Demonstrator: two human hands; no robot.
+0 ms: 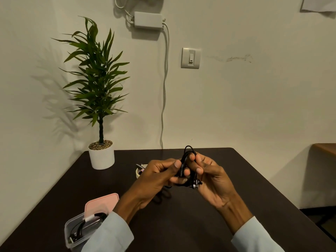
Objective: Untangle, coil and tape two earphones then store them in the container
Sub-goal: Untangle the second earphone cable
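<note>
One earphone already lies taped in the container [80,231] at the near left — I'm coiling the second. My left hand [160,177] and right hand [209,177] both pinch the black earphone [187,160] above the table [236,179]. Next I'd judge tape [139,172] is needed.

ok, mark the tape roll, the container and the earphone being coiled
tape roll [138,173]: head view, on its white outer wall left of the left hand.
container [72,231]: head view, on its clear front wall.
earphone [188,151]: head view, on the cable loop above the fingers.
</note>
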